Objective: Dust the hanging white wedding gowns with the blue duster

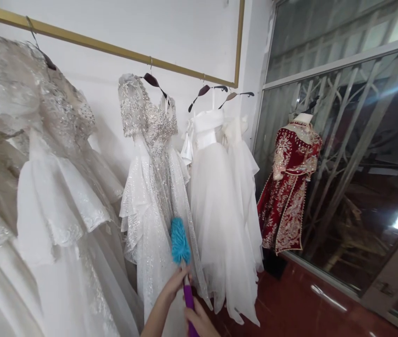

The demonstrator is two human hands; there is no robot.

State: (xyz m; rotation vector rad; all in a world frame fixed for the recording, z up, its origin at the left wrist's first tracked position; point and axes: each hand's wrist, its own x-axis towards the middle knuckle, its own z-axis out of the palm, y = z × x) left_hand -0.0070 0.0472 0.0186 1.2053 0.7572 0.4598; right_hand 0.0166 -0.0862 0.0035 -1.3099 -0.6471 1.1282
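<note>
Now we are holding the duster point(184, 262) up with both hands, left hand point(176, 283) closed near its blue head, right hand point(199, 320) closed on the purple handle, brushing the sequined gown point(153, 187); the tulle gowns point(220, 201) and the red dress point(288, 187) are waiting beyond, seemingly undusted.

- No text, label, brand, number or sign readable anywhere in the head view.
</note>
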